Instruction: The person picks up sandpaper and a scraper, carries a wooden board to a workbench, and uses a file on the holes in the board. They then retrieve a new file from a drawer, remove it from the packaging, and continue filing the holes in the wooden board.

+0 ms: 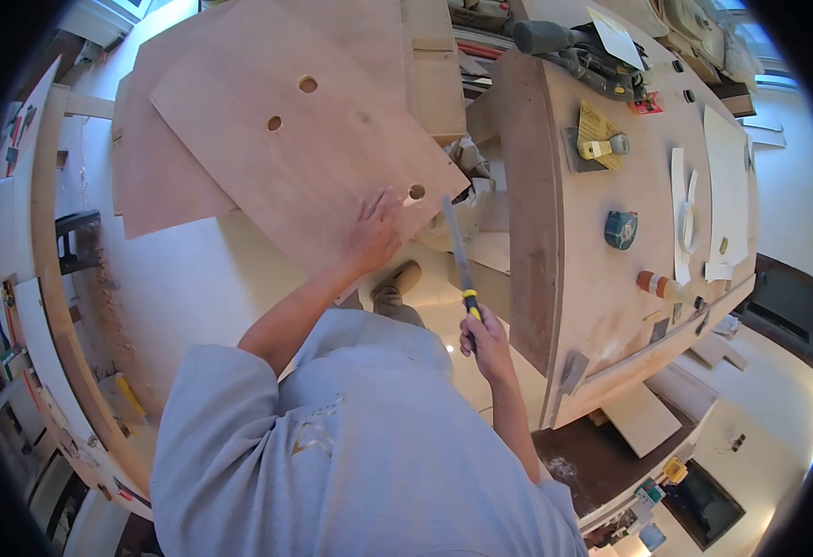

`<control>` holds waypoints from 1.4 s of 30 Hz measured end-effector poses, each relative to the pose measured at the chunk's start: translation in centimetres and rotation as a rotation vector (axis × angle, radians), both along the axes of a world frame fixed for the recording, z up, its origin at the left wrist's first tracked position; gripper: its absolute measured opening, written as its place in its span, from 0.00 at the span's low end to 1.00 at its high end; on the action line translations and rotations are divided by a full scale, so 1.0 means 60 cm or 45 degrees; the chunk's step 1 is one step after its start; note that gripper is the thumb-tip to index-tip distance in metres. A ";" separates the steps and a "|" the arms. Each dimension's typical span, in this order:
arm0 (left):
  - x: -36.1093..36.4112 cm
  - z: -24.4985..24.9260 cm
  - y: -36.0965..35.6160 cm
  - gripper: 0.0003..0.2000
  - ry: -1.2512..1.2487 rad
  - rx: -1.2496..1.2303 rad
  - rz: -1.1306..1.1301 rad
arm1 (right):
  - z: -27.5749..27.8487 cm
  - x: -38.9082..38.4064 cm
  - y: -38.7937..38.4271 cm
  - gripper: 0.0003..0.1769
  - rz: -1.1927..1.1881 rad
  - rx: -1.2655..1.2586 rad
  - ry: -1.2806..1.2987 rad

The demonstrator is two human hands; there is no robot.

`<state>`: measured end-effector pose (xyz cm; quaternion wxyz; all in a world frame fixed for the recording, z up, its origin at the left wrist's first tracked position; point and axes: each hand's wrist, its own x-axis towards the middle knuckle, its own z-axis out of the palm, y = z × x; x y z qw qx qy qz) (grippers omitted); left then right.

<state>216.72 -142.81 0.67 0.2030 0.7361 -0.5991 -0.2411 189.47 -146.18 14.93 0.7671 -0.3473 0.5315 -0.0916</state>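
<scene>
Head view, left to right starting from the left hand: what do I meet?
Left hand, right hand gripping a yellow-and-black-handled tool, teal tape measure, white strips, white sheet.

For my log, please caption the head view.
Left hand rests on a three-holed panel; right hand holds a long, narrow file.

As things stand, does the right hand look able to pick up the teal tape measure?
Probably not as it is: the right hand is closed around the handle of the long-bladed tool. Otherwise the way looks free, with nothing covering the tape measure on the workbench.
</scene>
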 end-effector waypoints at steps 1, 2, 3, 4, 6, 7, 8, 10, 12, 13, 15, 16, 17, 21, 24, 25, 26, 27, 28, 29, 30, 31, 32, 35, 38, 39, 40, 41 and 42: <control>0.000 0.004 -0.004 0.42 -0.024 0.054 -0.036 | -0.007 0.018 0.002 0.20 -0.001 0.005 0.021; -0.002 0.007 -0.007 0.42 -0.046 0.107 -0.068 | -0.007 0.034 -0.001 0.21 0.066 -0.019 0.078; -0.005 0.007 -0.009 0.43 -0.056 0.097 -0.073 | -0.005 0.047 -0.005 0.21 0.136 -0.043 0.136; -0.009 0.006 -0.012 0.44 -0.066 0.086 -0.075 | -0.002 0.053 -0.010 0.21 0.209 -0.068 0.194; -0.018 -0.001 -0.018 0.44 -0.102 0.068 -0.043 | 0.005 0.055 -0.019 0.23 0.359 -0.141 0.284; -0.024 -0.007 -0.020 0.43 -0.129 0.064 -0.014 | 0.012 0.059 -0.024 0.24 0.417 -0.131 0.321; -0.030 -0.013 -0.020 0.42 -0.156 0.063 0.011 | 0.019 0.061 -0.027 0.24 0.471 -0.118 0.358; -0.038 -0.037 -0.020 0.39 -0.203 -0.033 0.064 | 0.020 0.078 -0.036 0.29 0.798 -0.293 0.593; -0.040 -0.041 -0.020 0.37 -0.182 -0.077 0.098 | 0.023 0.096 -0.036 0.32 1.061 -0.576 0.780; -0.037 -0.034 -0.020 0.37 -0.134 -0.075 0.103 | 0.026 0.105 -0.032 0.33 1.156 -0.772 0.854; -0.035 -0.033 -0.021 0.37 -0.117 -0.087 0.111 | 0.041 0.121 -0.034 0.34 1.257 -0.926 0.916; -0.037 -0.038 -0.022 0.38 -0.147 -0.099 0.115 | 0.053 0.130 -0.039 0.34 1.267 -0.878 0.909; -0.038 -0.042 -0.021 0.39 -0.176 -0.111 0.118 | 0.059 0.135 -0.043 0.34 1.276 -0.829 0.902; -0.043 -0.038 -0.025 0.39 -0.114 -0.080 0.133 | 0.051 0.121 -0.075 0.31 1.533 -1.029 1.145; -0.040 -0.029 -0.025 0.39 -0.100 -0.071 0.143 | 0.080 0.148 -0.091 0.30 1.521 -1.033 1.108; -0.039 -0.029 -0.023 0.40 -0.099 -0.088 0.146 | 0.084 0.154 -0.092 0.29 1.523 -1.000 1.084; -0.038 -0.029 -0.022 0.40 -0.099 -0.106 0.148 | 0.088 0.160 -0.094 0.28 1.523 -0.968 1.060; -0.037 -0.029 -0.022 0.40 -0.092 -0.098 0.142 | 0.091 0.165 -0.095 0.28 1.548 -0.969 1.075; -0.036 -0.028 -0.024 0.40 -0.088 -0.091 0.138 | 0.092 0.170 -0.096 0.28 1.574 -0.973 1.089; -0.033 -0.029 -0.024 0.40 -0.083 -0.083 0.134 | 0.090 0.175 -0.098 0.28 1.600 -0.977 1.101; -0.033 -0.036 -0.025 0.41 -0.090 -0.098 0.151 | 0.075 0.183 -0.101 0.28 1.684 -1.021 1.137; -0.037 -0.044 -0.024 0.41 -0.090 -0.113 0.158 | 0.050 0.190 -0.100 0.28 1.764 -1.058 1.180; -0.043 -0.050 -0.024 0.41 -0.088 -0.131 0.163 | 0.033 0.192 -0.102 0.28 1.842 -1.092 1.228; -0.049 -0.057 -0.027 0.41 -0.063 -0.111 0.204 | 0.028 0.165 -0.118 0.28 1.989 -1.368 1.321; -0.034 -0.033 -0.021 0.42 0.002 -0.078 0.168 | 0.085 0.189 -0.133 0.28 2.058 -1.413 1.220; -0.037 -0.038 -0.018 0.43 -0.030 -0.057 0.172 | 0.095 0.195 -0.135 0.28 2.105 -1.389 1.223; -0.040 -0.047 -0.025 0.43 -0.065 -0.045 0.182 | 0.101 0.203 -0.143 0.28 2.152 -1.377 1.230; -0.044 -0.054 -0.030 0.43 -0.093 -0.031 0.188 | 0.102 0.209 -0.149 0.28 2.200 -1.356 1.242; -0.045 -0.058 -0.029 0.44 -0.118 -0.032 0.188 | 0.072 0.209 -0.153 0.28 2.198 -1.463 1.246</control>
